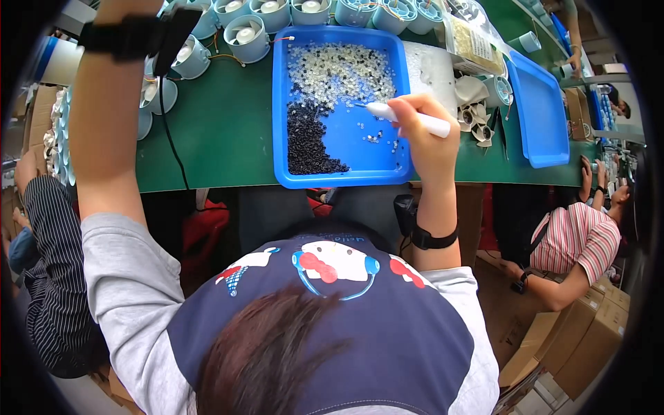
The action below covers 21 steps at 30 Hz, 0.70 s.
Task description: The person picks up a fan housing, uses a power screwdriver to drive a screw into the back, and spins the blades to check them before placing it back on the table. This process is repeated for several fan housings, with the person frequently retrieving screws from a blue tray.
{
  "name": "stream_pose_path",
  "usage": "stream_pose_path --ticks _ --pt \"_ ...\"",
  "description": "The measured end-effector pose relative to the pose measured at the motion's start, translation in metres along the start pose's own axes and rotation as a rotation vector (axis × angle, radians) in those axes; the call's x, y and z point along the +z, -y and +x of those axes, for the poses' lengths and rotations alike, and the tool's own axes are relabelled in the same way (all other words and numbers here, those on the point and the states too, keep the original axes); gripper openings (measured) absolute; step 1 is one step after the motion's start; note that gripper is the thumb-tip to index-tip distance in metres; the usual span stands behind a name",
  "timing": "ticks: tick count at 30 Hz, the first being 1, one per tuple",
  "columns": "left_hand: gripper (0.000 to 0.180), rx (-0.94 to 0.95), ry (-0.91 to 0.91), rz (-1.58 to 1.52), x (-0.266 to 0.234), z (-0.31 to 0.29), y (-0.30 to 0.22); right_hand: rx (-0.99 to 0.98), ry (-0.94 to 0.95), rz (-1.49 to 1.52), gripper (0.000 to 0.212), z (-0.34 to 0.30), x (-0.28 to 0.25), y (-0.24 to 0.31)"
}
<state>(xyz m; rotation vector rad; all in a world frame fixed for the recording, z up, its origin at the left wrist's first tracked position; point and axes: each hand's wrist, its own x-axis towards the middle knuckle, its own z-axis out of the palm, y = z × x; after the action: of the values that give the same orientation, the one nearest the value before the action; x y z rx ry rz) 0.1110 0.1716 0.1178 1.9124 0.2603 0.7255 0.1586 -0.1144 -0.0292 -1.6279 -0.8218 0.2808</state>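
My right hand [434,142] is closed around a white pen-shaped tool [380,111] with a thin, dark tip. The tip points left over a shallow blue tray [279,138]. Small clear or whitish pieces [339,66] are spread across the tray's far half, with a few dark ones among them. A pile of tiny black pieces [304,142] fills its near left part. A few loose pieces [375,137] lie near the tool. My left forearm [107,124] reaches up past the far left edge of the picture; the fingers of that hand are outside the view.
Several light-blue cylindrical housings with white fans [247,39] line the back of the green table [221,124]. A black cable [168,124] hangs at left. White foam [423,72], cream parts [474,114], black tweezers [503,131] and another blue tray [539,104] are right. Other people sit either side.
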Motion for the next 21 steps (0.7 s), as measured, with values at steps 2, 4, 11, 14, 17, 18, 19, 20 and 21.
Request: stream_pose_path --ticks 2,4,11,14,17,18,19,20,21 --pt "0.054 -0.03 -0.11 0.145 0.002 0.029 0.02 -0.026 0.015 -0.032 0.01 0.001 0.002 -0.007" --pt "0.056 0.009 -0.067 0.722 0.0 0.054 0.043 -0.07 0.04 -0.093 0.009 0.001 0.001 -0.014" --pt "0.048 -0.04 0.459 0.226 -0.035 0.075 0.062 -0.136 0.044 -0.106 0.01 0.0 0.0 -0.02" --pt "0.046 -0.03 0.362 0.149 -0.027 0.061 0.076 -0.12 0.053 -0.102 0.011 0.001 0.0 -0.016" --pt "0.044 -0.033 0.264 0.072 -0.022 0.044 0.087 -0.089 0.064 -0.092 0.012 0.002 0.001 -0.011" --pt "0.044 -0.037 0.231 0.044 -0.02 0.039 0.09 -0.076 0.073 -0.099 0.012 0.003 0.002 -0.01" --pt "0.043 -0.042 0.199 0.016 -0.02 0.035 0.091 -0.063 0.084 -0.105 0.013 0.004 0.002 -0.009" --pt "0.043 -0.052 0.203 0.012 -0.015 0.033 0.087 -0.045 0.093 -0.114 0.014 0.006 0.004 -0.009" --pt "0.042 0.012 0.139 0.298 -0.009 0.036 0.08 -0.032 0.096 -0.114 0.014 0.009 0.007 -0.011"
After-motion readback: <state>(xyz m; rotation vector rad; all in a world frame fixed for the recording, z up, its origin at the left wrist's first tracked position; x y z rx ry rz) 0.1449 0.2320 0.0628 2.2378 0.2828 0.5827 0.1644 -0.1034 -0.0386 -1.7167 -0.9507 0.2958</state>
